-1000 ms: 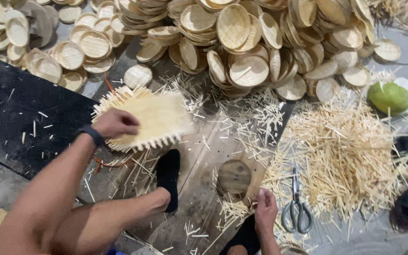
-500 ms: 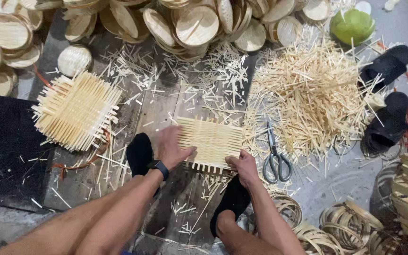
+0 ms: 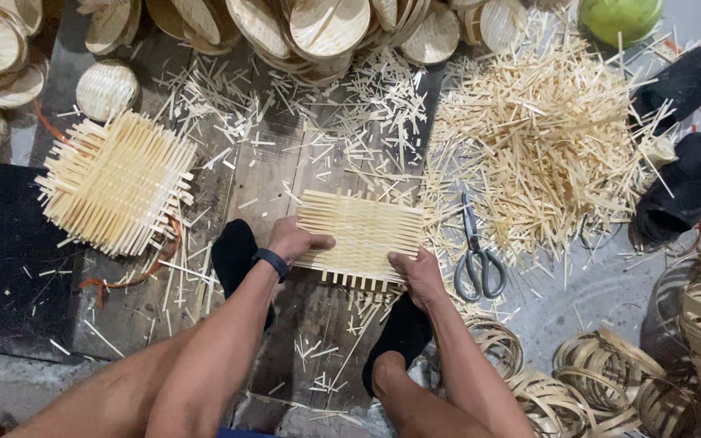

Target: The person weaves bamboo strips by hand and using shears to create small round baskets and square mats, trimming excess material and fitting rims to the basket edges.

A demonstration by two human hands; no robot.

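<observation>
Here both hands (image 3: 298,242) (image 3: 417,272) grip woven mat (image 3: 360,235).

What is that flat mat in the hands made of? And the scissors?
The woven mat looks like thin, pale bamboo or wood strips, unpainted, crossed over and under, ends sticking out. The scissors look like grey, dull metal throughout, handles included.

Worn wooden boards (image 3: 285,162), grey concrete floor (image 3: 586,300)
</observation>
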